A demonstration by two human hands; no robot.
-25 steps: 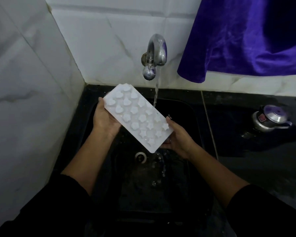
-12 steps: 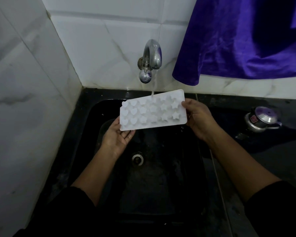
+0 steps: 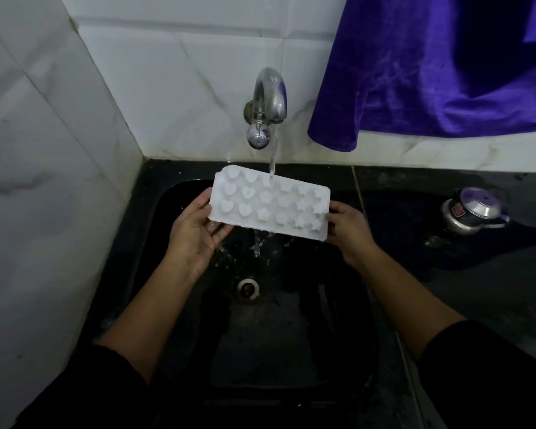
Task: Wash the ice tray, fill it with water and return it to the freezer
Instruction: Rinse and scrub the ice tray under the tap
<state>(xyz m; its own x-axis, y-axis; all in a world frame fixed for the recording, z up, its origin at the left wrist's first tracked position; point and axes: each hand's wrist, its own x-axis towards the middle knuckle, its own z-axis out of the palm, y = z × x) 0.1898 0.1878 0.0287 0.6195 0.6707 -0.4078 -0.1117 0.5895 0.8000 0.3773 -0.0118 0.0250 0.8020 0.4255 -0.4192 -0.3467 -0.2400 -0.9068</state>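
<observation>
Two hands hold the ice tray (image 3: 270, 202), one at each short end, and I work them from far away. The left hand (image 3: 195, 233) lies palm up under the left end, with its thumb on the edge, so it holds the tray from below. The right hand (image 3: 347, 230) grips the right end, with its fingers curled under and its thumb on top. The tray is white, with heart cups on the left and star cups on the right, and the cups face up at me. It is up in the air over the black sink (image 3: 291, 351), tipped a little. Water (image 3: 273, 156) falls from the tap (image 3: 268, 97) onto the far edge of the tray, then drips off the near edge and splashes down above the drain (image 3: 248, 287). A purple cloth (image 3: 430, 72) hangs on the wall to the right, and a small metal pot (image 3: 474, 212) sits on the dark surface (image 3: 477, 289) beside the sink. I think the washing is going on now. Filling the cups comes next, and I cannot tell if any are full yet. Then the tray must go to the freezer, which I cannot see.
</observation>
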